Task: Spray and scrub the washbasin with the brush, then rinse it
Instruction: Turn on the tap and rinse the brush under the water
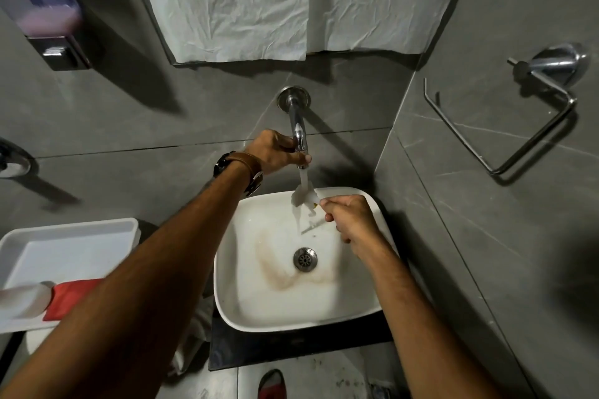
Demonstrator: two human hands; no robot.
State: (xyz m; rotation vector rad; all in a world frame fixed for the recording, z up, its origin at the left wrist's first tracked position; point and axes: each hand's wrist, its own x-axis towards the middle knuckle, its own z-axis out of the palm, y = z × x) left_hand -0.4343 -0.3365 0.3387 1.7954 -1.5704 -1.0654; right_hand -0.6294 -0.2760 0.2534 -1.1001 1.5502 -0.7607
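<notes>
Your left hand (275,152) grips the tap (299,136); right hand (351,217) clamps, probably, the brush (306,196) under it, above the washbasin's (227,269) back rim.

A white tray (69,238) sits on the left. A red cloth (69,296) and a white bottle (22,300) lie in it, touching. A soap box (48,6) hangs on the grey wall, up on the left. Crinkly white paper (291,0) covers the mirror. A shiny metal holder (518,116) is on the right wall. A red shoe (272,385) is on the floor.
</notes>
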